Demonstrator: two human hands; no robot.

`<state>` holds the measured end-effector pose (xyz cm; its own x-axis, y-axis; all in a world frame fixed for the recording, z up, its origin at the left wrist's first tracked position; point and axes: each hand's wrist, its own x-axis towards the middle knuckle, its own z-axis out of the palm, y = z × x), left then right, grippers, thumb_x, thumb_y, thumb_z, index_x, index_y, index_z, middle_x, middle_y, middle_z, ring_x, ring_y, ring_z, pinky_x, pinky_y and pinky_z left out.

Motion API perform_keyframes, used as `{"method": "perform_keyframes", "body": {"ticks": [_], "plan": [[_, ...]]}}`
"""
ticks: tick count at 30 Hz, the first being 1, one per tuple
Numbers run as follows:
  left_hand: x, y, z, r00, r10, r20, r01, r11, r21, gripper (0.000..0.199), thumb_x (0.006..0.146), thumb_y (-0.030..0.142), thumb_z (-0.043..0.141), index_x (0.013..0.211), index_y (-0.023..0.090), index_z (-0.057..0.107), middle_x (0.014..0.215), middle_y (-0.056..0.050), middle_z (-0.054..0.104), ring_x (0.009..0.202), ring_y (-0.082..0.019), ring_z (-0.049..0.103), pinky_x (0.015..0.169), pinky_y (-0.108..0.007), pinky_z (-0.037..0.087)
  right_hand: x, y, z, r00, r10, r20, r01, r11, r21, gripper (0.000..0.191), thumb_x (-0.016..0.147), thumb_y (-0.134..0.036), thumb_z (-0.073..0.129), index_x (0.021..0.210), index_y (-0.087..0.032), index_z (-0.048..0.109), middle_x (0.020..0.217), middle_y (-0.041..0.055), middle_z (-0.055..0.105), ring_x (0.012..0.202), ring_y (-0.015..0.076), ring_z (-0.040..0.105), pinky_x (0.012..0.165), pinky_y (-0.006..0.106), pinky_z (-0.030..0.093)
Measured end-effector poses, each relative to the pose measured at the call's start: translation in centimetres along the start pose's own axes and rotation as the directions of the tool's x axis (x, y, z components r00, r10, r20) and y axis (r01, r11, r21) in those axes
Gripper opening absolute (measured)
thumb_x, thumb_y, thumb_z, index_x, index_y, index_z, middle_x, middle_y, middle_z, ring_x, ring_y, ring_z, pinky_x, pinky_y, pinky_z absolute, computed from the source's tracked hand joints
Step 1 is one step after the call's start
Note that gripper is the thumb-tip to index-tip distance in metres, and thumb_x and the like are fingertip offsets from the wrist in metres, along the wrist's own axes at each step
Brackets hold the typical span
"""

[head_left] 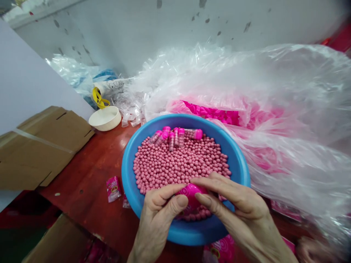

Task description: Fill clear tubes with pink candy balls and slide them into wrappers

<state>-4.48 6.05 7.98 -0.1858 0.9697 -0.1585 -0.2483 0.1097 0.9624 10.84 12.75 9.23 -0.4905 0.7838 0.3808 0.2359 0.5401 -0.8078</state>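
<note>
- The left hand point(160, 210) pinches the left side of a pink packet point(192, 193) between thumb and forefinger; the right hand point(241, 201) grips its other side the same way.
- The packet is above the near half of the basin, its glossy, swirl-printed face turned up; the part that shows spans from one hand to the other, but fingers cover its ends, so I cannot tell its full long axis.
- Under the hands, a round basin point(125, 175) of smooth blue plastic holds a layer of small, round, dusty-pink beads point(175, 164).
- Left of the basin, a small flat pink sachet point(113, 190) lies on the worn, red-brown tabletop point(93, 204).
- On the beads at the far side lie clear tubes point(171, 142) with bright pink caps, most with caps pointing away; the rightmost lies crosswise, cap to the right.
- Farther left are flattened brown cardboard point(46, 142) and a shallow white dish point(104, 119) beside a yellow loop point(98, 98).
- Behind the basin and to its right, crinkled clear plastic sheeting point(274, 80) spreads around hot-pink pieces point(214, 112).
- At the back stands a pale wall point(131, 33) with dark, flaked patches.
</note>
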Motion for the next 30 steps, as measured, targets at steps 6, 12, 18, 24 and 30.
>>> {"method": "perform_keyframes", "body": {"ticks": [6, 12, 18, 24, 30], "plan": [[-0.05, -0.23, 0.02, 0.999, 0.008, -0.052, -0.010, 0.999, -0.046, 0.018, 0.078, 0.025, 0.068, 0.093, 0.029, 0.075, 0.077, 0.001, 0.075, 0.071, -0.013, 0.062, 0.066, -0.021, 0.049, -0.03, -0.16, 0.26, 1.000, -0.007, -0.015, 0.007, 1.000, -0.004, 0.027, 0.083, -0.018, 0.062, 0.106, -0.030, 0.066, 0.088, 0.0013, 0.073, 0.080, 0.0191, 0.069, 0.058, 0.025, 0.057], [-0.12, -0.29, 0.00, 0.997, 0.001, -0.072, -0.007, 0.996, -0.093, 0.018, 0.077, 0.023, 0.068, 0.092, 0.028, 0.075, 0.074, 0.001, 0.074, 0.067, -0.012, 0.061, 0.064, -0.021, 0.048, -0.03, -0.39, 0.85, 1.000, -0.012, -0.025, 0.013, 0.999, 0.039, 0.032, 0.083, -0.015, 0.060, 0.109, -0.033, 0.065, 0.085, 0.0000, 0.072, 0.076, 0.0183, 0.069, 0.054, 0.024, 0.056], [-0.10, 0.09, 0.00, 1.000, -0.024, -0.014, 0.021, 0.986, -0.168, 0.018, 0.080, 0.023, 0.066, 0.093, 0.031, 0.075, 0.078, 0.002, 0.075, 0.072, -0.012, 0.063, 0.069, -0.020, 0.048, 0.38, -0.72, 0.47, 1.000, 0.006, 0.001, -0.006, 0.997, 0.082, 0.027, 0.081, -0.017, 0.064, 0.102, -0.034, 0.069, 0.082, -0.0023, 0.073, 0.075, 0.0170, 0.069, 0.058, 0.023, 0.057], [-0.03, 0.23, 0.13, 0.999, 0.022, 0.035, -0.020, 0.999, -0.040, 0.022, 0.086, 0.026, 0.057, 0.102, 0.028, 0.072, 0.084, 0.000, 0.075, 0.072, -0.014, 0.062, 0.067, -0.023, 0.047, 0.34, -0.76, 0.50, 0.997, 0.075, -0.015, -0.073, 0.993, 0.090, 0.025, 0.082, -0.019, 0.063, 0.102, -0.033, 0.070, 0.085, -0.0006, 0.072, 0.075, 0.0181, 0.069, 0.058, 0.024, 0.057], [0.14, -0.28, 0.03, 0.983, 0.155, -0.101, -0.136, 0.975, 0.175, 0.020, 0.085, 0.023, 0.058, 0.099, 0.025, 0.073, 0.093, -0.001, 0.074, 0.087, -0.016, 0.064, 0.082, -0.025, 0.048, 0.27, -0.29, 0.80, 0.997, 0.068, -0.043, -0.065, 0.995, 0.081, 0.027, 0.082, -0.017, 0.063, 0.102, -0.033, 0.069, 0.087, -0.0012, 0.072, 0.079, 0.0165, 0.068, 0.063, 0.023, 0.056]]}}
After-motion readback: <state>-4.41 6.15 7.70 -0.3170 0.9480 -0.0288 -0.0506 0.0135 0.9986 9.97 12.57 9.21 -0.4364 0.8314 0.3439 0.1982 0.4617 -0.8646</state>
